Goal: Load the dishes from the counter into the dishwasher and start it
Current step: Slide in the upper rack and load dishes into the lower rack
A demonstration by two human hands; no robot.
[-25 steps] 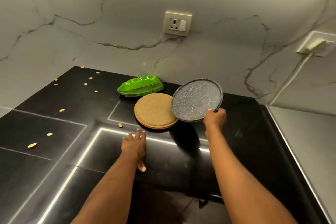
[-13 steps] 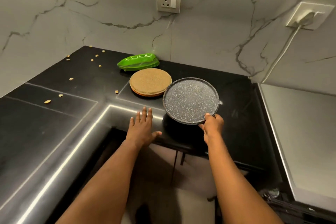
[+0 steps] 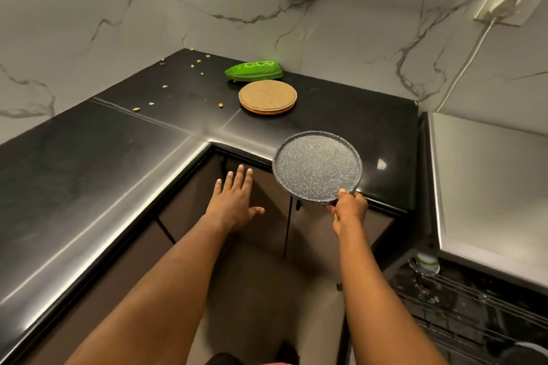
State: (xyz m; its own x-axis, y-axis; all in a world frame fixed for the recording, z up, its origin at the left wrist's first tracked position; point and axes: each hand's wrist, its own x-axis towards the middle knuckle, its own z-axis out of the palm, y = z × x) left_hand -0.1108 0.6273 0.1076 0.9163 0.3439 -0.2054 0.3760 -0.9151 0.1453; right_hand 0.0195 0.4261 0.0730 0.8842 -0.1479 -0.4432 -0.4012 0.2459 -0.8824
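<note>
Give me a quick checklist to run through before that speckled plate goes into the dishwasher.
1. Grip: the right hand pinches the plate at its near rim. Ok.
2. Spare hand: the left hand is open and holds nothing. Ok.
3. Dishwasher open: the rack shows at lower right. Ok.
4. Free slot in the rack: it is dark and partly out of frame. Cannot tell.
5. Plate surface: no scraps show on it. Ok.
6. Counter unloaded: the tan stack and the green stack wait there. Not ok.
</note>
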